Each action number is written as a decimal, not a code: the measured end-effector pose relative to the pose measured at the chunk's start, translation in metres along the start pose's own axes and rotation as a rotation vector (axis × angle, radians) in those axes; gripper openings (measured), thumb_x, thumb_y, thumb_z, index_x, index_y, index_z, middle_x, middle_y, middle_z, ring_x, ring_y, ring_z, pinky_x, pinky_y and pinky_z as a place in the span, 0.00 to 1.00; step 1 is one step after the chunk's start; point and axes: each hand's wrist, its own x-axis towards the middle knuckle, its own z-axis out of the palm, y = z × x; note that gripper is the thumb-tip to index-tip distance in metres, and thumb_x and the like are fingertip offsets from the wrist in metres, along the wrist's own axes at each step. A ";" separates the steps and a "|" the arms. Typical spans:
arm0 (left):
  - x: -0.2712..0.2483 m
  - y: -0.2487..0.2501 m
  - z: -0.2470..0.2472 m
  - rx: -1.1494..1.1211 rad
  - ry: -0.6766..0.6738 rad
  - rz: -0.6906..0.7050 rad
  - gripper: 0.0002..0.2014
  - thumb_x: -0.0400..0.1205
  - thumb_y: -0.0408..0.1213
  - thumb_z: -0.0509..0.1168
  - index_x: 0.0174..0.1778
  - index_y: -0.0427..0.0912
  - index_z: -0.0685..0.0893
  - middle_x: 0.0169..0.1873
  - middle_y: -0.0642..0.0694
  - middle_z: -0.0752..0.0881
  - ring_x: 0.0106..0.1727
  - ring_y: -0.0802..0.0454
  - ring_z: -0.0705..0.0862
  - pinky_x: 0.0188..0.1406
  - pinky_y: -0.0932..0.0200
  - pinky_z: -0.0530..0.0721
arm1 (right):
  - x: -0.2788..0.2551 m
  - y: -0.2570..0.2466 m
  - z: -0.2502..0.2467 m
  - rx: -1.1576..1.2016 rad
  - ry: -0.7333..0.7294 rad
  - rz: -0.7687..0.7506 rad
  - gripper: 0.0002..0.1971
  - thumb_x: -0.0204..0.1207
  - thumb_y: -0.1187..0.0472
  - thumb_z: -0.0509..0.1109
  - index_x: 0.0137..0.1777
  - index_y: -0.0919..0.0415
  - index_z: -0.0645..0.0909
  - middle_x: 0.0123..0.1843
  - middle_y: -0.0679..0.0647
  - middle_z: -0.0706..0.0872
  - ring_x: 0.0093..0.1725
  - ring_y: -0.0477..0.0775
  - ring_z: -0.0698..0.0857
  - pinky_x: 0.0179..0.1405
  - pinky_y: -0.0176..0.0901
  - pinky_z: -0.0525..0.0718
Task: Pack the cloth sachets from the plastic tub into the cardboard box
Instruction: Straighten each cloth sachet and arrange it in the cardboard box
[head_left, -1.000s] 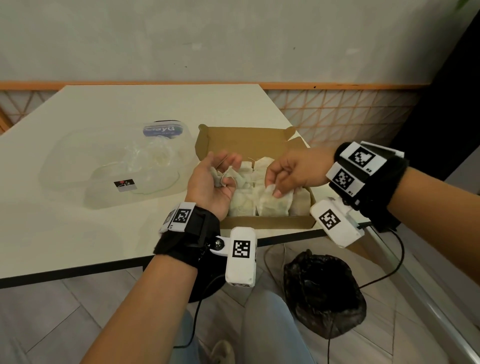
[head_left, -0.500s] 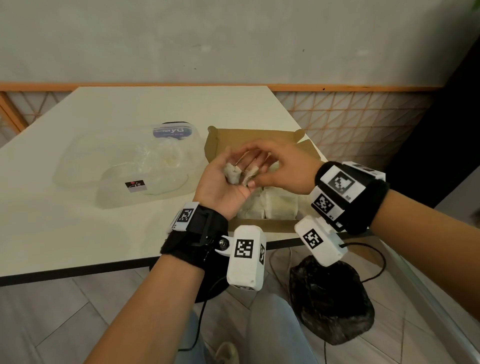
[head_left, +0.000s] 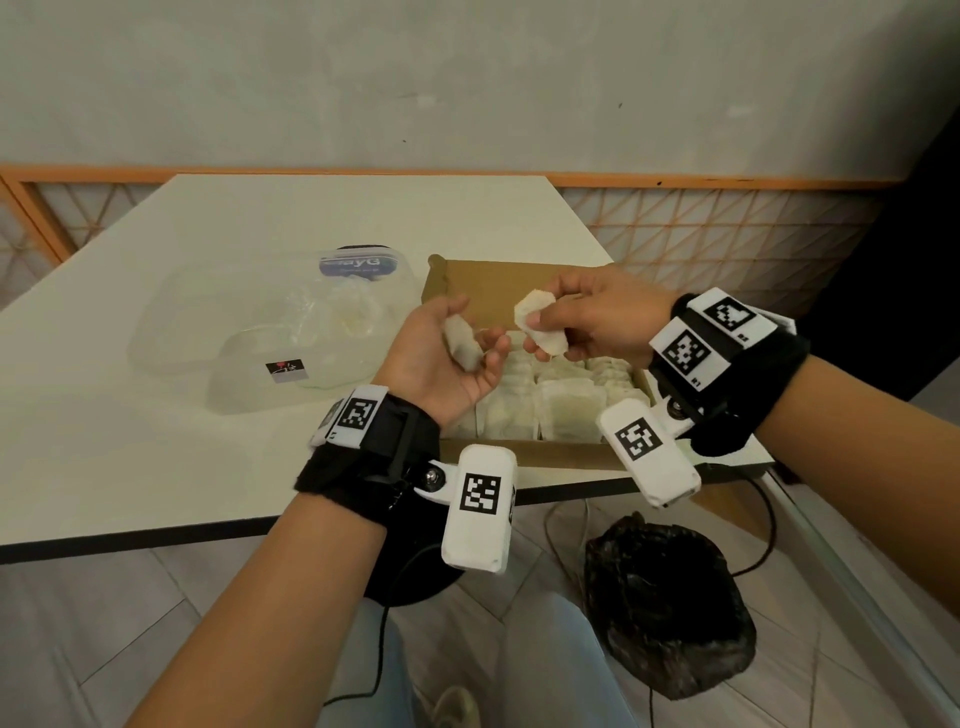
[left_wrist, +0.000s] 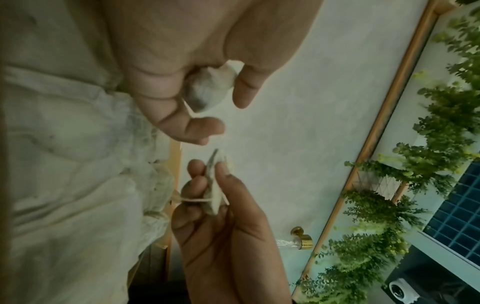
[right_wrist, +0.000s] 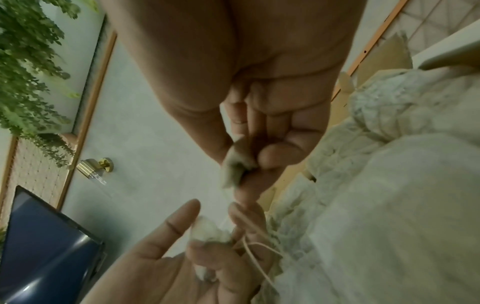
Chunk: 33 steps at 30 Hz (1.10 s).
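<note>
Plastic tub (head_left: 270, 338): on the table (head_left: 156, 441) left of my left hand, clear, contents hard to make out.

My left hand (head_left: 441, 364): palm up, fingers loosely curled round one cloth sachet (head_left: 462, 343) lying across them.

Second sachet (head_left: 537, 322): pinched between thumb and fingers of my right hand (head_left: 597, 317), just beside the left hand, not touching it.

Cardboard box (head_left: 498, 291): open, directly beneath both hands, packed sachets (head_left: 545, 405) standing in rows inside.
</note>
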 end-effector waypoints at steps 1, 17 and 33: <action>-0.002 0.002 0.001 0.004 -0.008 -0.012 0.16 0.82 0.41 0.58 0.61 0.36 0.72 0.42 0.39 0.79 0.35 0.47 0.82 0.22 0.64 0.81 | 0.001 0.000 -0.001 -0.029 0.001 0.005 0.06 0.77 0.70 0.67 0.41 0.60 0.77 0.38 0.61 0.84 0.31 0.53 0.81 0.20 0.31 0.75; -0.002 0.010 0.003 0.424 0.030 0.253 0.22 0.73 0.22 0.71 0.63 0.21 0.77 0.52 0.33 0.85 0.45 0.51 0.87 0.39 0.66 0.87 | 0.012 0.003 -0.006 -0.191 0.122 -0.044 0.07 0.69 0.56 0.77 0.36 0.56 0.81 0.37 0.58 0.82 0.34 0.53 0.76 0.28 0.41 0.72; -0.008 0.008 0.010 0.546 0.030 0.315 0.02 0.81 0.39 0.67 0.47 0.48 0.85 0.37 0.54 0.85 0.37 0.60 0.81 0.36 0.66 0.77 | 0.002 0.012 -0.005 -0.058 0.218 -0.120 0.08 0.72 0.59 0.75 0.36 0.54 0.78 0.36 0.48 0.85 0.36 0.43 0.84 0.31 0.33 0.75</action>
